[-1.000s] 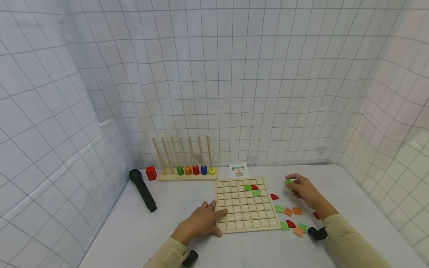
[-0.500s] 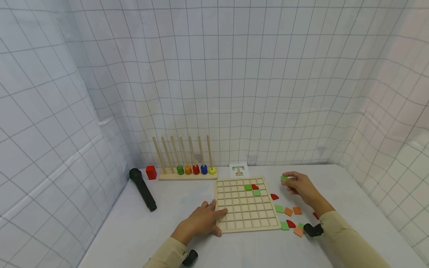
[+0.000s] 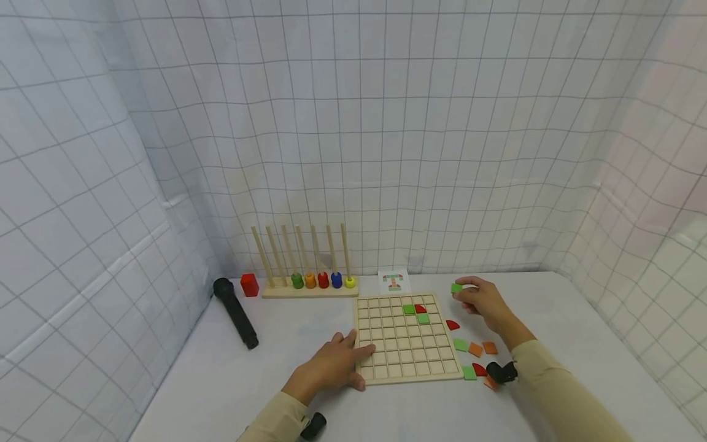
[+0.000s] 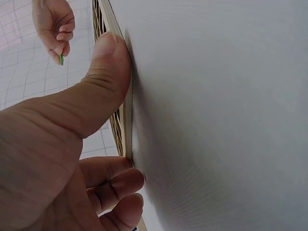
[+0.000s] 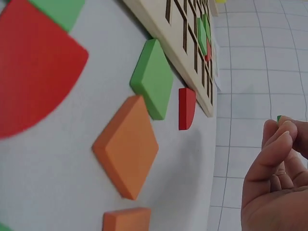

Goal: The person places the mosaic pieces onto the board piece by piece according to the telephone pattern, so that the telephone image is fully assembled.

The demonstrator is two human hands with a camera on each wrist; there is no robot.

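Note:
My right hand (image 3: 485,304) pinches a green square tile (image 3: 456,288) between thumb and fingers, raised to the right of the wooden grid board (image 3: 409,353). Only a sliver of that tile shows past the fingertips in the right wrist view. At the board's near left corner rests my left hand (image 3: 331,363), its index finger stretched over the cells. In the left wrist view the thumb (image 4: 108,62) lies against the board's edge and the other fingers bend loosely. Two green squares (image 3: 409,309) and a red quarter-circle (image 3: 420,309) lie in board cells.
Loose tiles lie right of the board: red quarter-circles (image 3: 453,325), green squares (image 3: 460,345) and orange squares (image 3: 490,348). A pattern card (image 3: 402,288) is behind the board. Further left stand a pegged bead stand (image 3: 310,293), a red block (image 3: 249,285) and a black microphone (image 3: 237,316).
My right hand has moved left and slightly away from me with the green tile, nearer the board's far right corner. My left hand has stayed in place.

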